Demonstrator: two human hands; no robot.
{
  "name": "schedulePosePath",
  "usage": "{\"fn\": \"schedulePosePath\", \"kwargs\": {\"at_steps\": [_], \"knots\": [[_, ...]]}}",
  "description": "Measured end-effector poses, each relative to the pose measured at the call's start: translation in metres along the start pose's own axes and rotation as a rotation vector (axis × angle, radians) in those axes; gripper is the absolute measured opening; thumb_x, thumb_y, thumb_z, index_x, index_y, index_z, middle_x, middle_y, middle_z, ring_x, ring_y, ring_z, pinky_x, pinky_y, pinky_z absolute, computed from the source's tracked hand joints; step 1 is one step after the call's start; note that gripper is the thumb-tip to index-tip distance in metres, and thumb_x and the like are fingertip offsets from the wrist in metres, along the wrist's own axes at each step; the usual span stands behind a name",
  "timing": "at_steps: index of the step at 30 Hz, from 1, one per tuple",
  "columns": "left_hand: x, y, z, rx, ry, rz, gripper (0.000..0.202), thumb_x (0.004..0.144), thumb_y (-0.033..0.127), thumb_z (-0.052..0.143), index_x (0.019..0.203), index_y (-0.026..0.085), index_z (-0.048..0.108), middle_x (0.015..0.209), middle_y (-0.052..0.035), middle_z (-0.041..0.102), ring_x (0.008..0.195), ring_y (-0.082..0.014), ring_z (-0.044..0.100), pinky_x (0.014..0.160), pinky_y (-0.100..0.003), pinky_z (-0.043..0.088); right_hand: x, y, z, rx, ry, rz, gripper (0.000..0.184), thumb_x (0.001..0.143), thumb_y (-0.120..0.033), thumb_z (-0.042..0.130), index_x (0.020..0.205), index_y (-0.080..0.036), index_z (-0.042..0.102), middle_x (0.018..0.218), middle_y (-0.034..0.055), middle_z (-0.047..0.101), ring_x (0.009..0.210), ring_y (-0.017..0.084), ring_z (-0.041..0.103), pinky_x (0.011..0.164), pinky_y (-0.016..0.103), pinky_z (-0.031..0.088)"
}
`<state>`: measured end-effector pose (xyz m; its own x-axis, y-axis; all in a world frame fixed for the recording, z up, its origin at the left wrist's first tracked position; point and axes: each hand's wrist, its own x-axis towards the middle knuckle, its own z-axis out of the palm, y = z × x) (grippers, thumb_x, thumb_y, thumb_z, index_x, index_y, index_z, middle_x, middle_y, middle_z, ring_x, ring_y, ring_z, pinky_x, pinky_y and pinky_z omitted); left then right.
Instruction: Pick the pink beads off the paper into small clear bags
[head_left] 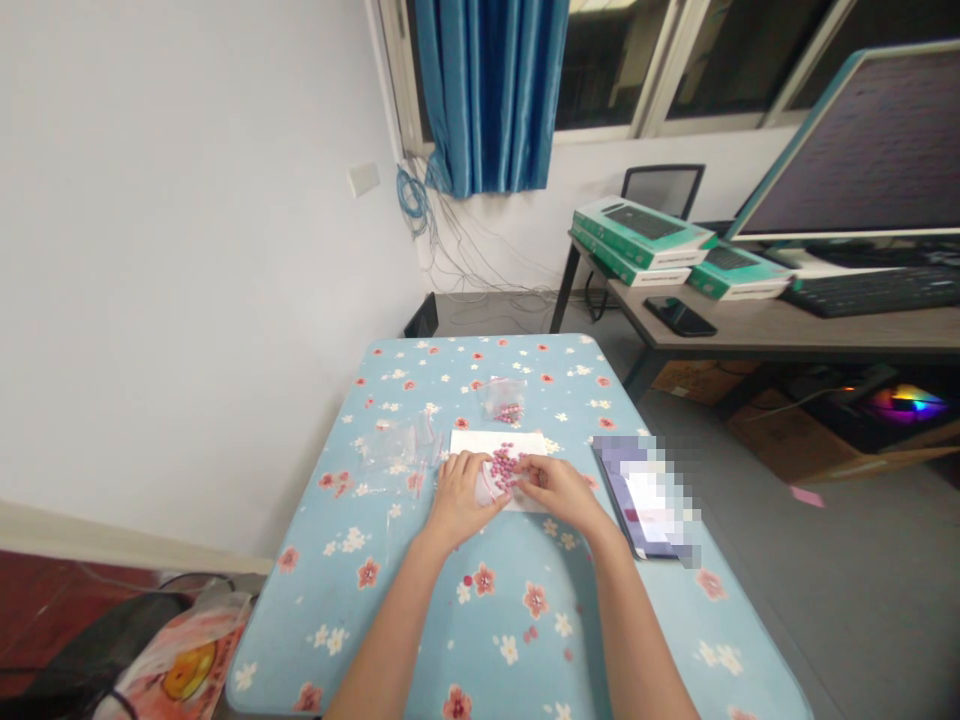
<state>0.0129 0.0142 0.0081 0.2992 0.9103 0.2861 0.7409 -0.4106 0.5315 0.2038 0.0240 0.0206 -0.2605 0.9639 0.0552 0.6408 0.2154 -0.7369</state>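
The flat device (646, 500) is pixelated; the pink beads (504, 466) (perhaps sweets) are too small to tell apart.

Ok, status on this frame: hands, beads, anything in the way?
Left hand and right hand both at the pink beads on the white paper, grips unclear. Bagged beads behind, empty bags left. Dark device right, apart.

Under the grip lies a flowered blue table (420, 620), left of it a white wall (187, 250), beyond it a window (615, 60) with a blue curtain (491, 90), and to its right a grey floor (825, 560) and a desk (787, 330) bearing a monitor (870, 150).
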Motion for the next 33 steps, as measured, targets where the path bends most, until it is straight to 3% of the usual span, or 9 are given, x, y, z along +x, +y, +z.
{"fn": "schedulePosePath", "kwargs": {"at_steps": [7,17,28,33], "knots": [[0.000,0.001,-0.001,-0.007,-0.009,-0.013,0.045,0.071,0.036,0.069,0.109,0.024,0.048,0.105,-0.0037,0.055,0.101,-0.0235,0.050,0.089,-0.038,0.036,-0.001,0.003,0.001,-0.060,-0.052,0.020,0.019,0.076,-0.030,0.059,0.089,-0.019,0.069,0.058,-0.0012,0.058,0.054,0.013,0.050,0.052,0.022,0.030],[0.000,0.000,-0.001,-0.009,-0.005,-0.010,0.045,0.071,0.035,0.069,0.109,0.024,0.048,0.105,-0.0036,0.055,0.101,-0.0237,0.049,0.089,-0.038,0.036,-0.001,-0.001,0.001,-0.072,-0.048,0.029,0.016,0.077,-0.029,0.059,0.084,-0.019,0.069,0.061,-0.0002,0.059,0.057,0.014,0.051,0.054,0.023,0.030],[0.000,0.001,-0.001,-0.017,0.015,-0.001,0.044,0.070,0.031,0.069,0.108,0.023,0.049,0.103,-0.0036,0.056,0.100,-0.0234,0.049,0.086,-0.037,0.037,0.002,-0.009,0.009,0.361,-0.033,-0.038,0.018,0.078,-0.033,0.061,0.083,-0.016,0.066,0.071,-0.0002,0.057,0.058,0.010,0.042,0.054,0.022,0.032],[0.000,0.000,0.001,-0.017,0.038,0.013,0.045,0.068,0.028,0.070,0.107,0.022,0.049,0.102,-0.0038,0.056,0.098,-0.0231,0.050,0.086,-0.035,0.037,0.005,-0.013,0.019,0.477,-0.089,-0.030,0.017,0.077,-0.031,0.063,0.081,-0.016,0.065,0.056,-0.0064,0.037,0.051,0.008,0.034,0.050,0.021,0.027]]}}
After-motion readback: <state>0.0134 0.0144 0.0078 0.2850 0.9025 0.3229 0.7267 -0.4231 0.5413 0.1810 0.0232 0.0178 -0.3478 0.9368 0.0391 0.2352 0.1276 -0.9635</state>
